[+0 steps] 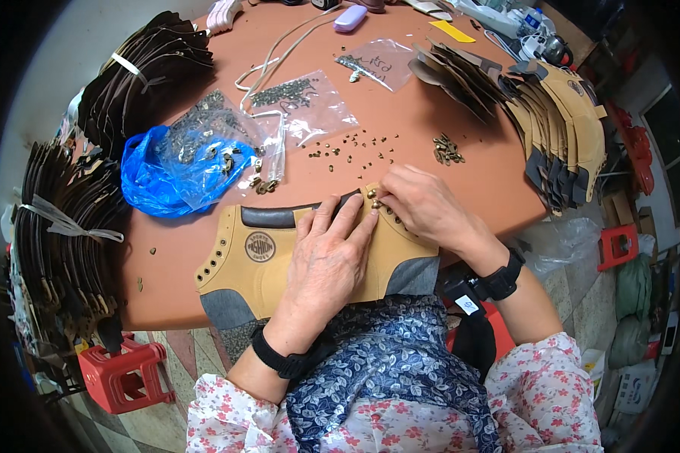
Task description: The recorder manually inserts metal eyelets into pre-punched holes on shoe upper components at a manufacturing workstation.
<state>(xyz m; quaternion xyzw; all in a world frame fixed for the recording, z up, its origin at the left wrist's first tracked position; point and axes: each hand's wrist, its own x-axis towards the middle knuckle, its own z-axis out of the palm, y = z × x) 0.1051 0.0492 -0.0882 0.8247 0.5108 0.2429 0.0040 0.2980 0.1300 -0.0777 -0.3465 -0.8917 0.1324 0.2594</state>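
Note:
A tan and grey shoe upper [279,260] lies at the table's near edge, with a dark padded collar strip, a round printed badge and a row of eyelets on its left end. My left hand [329,253] rests flat on its middle, fingers stretched out and the index fingertip close to the right eyelet edge. Along that edge, small brass studs [375,204] show beside the fingertips. My right hand [419,204] is closed in a pinch there; whatever sits between its thumb and finger is hidden.
Loose brass pieces [355,147] and a small pile [447,149] lie beyond the upper. Left of them are a blue plastic bag [147,177] and a clear bag of metal parts [302,102]. Stacked uppers [563,121] stand right, tied dark bundles [68,219] left. Red stools [125,374] flank the table.

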